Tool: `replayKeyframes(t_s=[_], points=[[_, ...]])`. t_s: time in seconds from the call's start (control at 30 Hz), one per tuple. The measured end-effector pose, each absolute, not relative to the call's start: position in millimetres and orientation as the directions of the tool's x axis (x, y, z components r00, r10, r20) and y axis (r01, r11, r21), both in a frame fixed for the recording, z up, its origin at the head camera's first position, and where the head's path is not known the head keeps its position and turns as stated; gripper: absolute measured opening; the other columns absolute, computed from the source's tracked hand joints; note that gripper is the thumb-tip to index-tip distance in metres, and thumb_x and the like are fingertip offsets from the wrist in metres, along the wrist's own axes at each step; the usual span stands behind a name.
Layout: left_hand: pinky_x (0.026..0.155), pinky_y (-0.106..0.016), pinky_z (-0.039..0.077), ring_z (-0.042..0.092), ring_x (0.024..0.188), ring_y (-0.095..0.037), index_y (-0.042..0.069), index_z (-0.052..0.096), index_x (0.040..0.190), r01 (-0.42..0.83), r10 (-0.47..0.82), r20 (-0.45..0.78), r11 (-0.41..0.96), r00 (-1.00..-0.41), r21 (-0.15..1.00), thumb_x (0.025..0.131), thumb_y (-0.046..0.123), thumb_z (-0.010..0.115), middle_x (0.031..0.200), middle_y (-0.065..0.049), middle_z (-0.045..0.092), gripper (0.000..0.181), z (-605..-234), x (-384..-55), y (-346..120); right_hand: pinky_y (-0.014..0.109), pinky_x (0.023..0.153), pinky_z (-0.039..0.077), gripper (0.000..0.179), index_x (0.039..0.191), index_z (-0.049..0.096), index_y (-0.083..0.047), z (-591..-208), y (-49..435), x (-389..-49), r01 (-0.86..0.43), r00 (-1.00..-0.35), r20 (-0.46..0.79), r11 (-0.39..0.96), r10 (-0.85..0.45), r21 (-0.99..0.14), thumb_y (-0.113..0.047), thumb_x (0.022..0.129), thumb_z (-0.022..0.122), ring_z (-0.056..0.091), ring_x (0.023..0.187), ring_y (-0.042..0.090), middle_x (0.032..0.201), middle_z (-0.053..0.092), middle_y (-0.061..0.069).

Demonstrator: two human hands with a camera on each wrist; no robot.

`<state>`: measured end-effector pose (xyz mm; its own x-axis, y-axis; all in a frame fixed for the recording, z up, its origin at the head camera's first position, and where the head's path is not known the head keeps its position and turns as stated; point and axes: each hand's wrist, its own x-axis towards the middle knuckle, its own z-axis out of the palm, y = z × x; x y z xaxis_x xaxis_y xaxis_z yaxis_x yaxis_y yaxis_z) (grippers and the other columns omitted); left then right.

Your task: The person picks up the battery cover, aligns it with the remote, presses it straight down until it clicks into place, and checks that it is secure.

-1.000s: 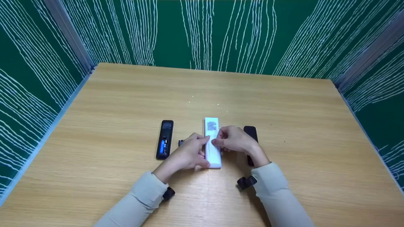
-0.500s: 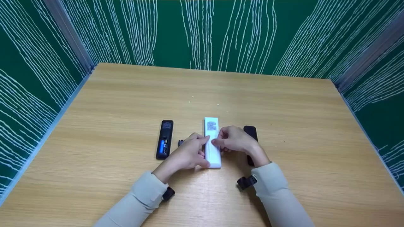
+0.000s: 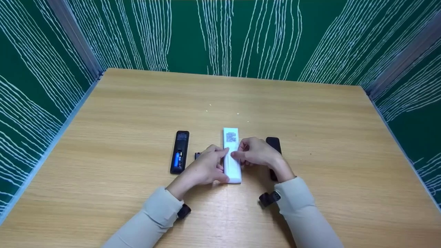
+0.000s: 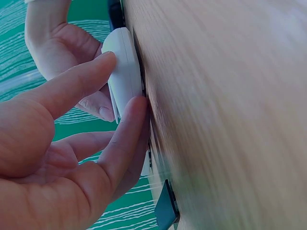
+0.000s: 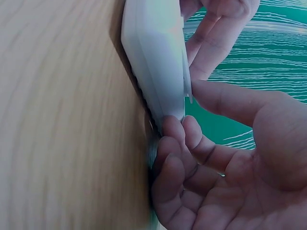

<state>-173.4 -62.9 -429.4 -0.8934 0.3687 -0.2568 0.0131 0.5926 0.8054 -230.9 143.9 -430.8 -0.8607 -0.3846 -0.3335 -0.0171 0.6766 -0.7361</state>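
A white remote control (image 3: 232,172) lies back side up on the table, a printed label near its far end. Its thin battery cover (image 5: 187,72) stands slightly raised from the body in both wrist views. My left hand (image 3: 205,167) grips the remote along its left side, thumb at the near end. From the right, my right hand (image 3: 256,151) pinches it, the thumb (image 5: 230,101) at the cover's edge and the other fingers curled against the side. In the head view those curled fingertips are partly hidden.
On the left lies a black remote (image 3: 180,144) with its battery bay uncovered and a blue battery (image 3: 177,159) inside. Another black remote (image 3: 273,143) lies partly under the right wrist. A small dark piece (image 3: 197,155) shows beside the left hand. Several tiny white specks dot the table (image 3: 137,103).
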Motion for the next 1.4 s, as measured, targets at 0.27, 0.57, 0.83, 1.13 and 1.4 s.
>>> replayKeyframes(t_s=[0.27, 0.57, 0.83, 1.13, 1.4], points=[[0.083, -0.023, 0.060, 0.065, 0.099, -0.015, 0.004, 0.036, 0.163, 0.017, 0.375, -0.248, 0.580, -0.893, 0.815, 0.077, -0.005, 0.090, 0.146, -0.010, 0.049, 0.102, -428.9, -172.7, -63.4, 0.027, 0.060, 0.056, 0.023, 0.092, 0.064, -0.008, -431.4, 144.1, -230.4, -0.013, -0.861, -0.333, 0.672, -0.384, -0.741, -0.026, 0.096, 0.077, 0.063, 0.065, 0.016, 0.079, 0.069, 0.006], [0.083, -0.023, 0.059, 0.065, 0.099, -0.015, 0.003, 0.037, 0.163, 0.016, 0.373, -0.246, 0.576, -0.895, 0.817, 0.077, -0.006, 0.090, 0.144, -0.009, 0.049, 0.102, -429.1, -173.0, -63.4, 0.026, 0.061, 0.056, 0.024, 0.094, 0.064, -0.007, -432.8, 143.9, -230.7, -0.004, -0.859, -0.336, 0.662, -0.386, -0.749, -0.026, 0.096, 0.077, 0.064, 0.065, 0.016, 0.080, 0.069, 0.007], [0.083, -0.023, 0.060, 0.065, 0.099, -0.016, 0.003, 0.036, 0.163, 0.005, 0.371, -0.250, 0.568, -0.894, 0.823, 0.076, -0.007, 0.090, 0.144, -0.009, 0.049, 0.103, -428.9, -173.0, -63.0, 0.026, 0.060, 0.056, 0.022, 0.094, 0.064, -0.007, -431.9, 143.5, -230.4, -0.001, -0.858, -0.341, 0.665, -0.384, -0.747, -0.025, 0.096, 0.076, 0.064, 0.066, 0.016, 0.080, 0.069, 0.008], [0.084, -0.024, 0.060, 0.065, 0.100, -0.017, 0.002, 0.036, 0.163, -0.002, 0.369, -0.255, 0.565, -0.894, 0.825, 0.076, -0.007, 0.090, 0.145, -0.010, 0.049, 0.102, -429.8, -173.2, -62.8, 0.027, 0.061, 0.056, 0.022, 0.094, 0.064, -0.007, -430.7, 143.3, -229.7, 0.006, -0.858, -0.349, 0.672, -0.376, -0.740, -0.025, 0.097, 0.076, 0.064, 0.067, 0.017, 0.081, 0.069, 0.008], [0.083, -0.024, 0.059, 0.064, 0.099, -0.015, 0.003, 0.038, 0.163, 0.020, 0.369, -0.244, 0.585, -0.897, 0.811, 0.077, -0.005, 0.090, 0.141, -0.007, 0.049, 0.101, -429.3, -172.4, -62.8, 0.025, 0.056, 0.049, 0.023, 0.090, 0.063, -0.010, -431.8, 142.4, -230.8, -0.009, -0.864, -0.341, 0.688, -0.371, -0.726, -0.027, 0.095, 0.077, 0.062, 0.064, 0.016, 0.077, 0.068, 0.005]])
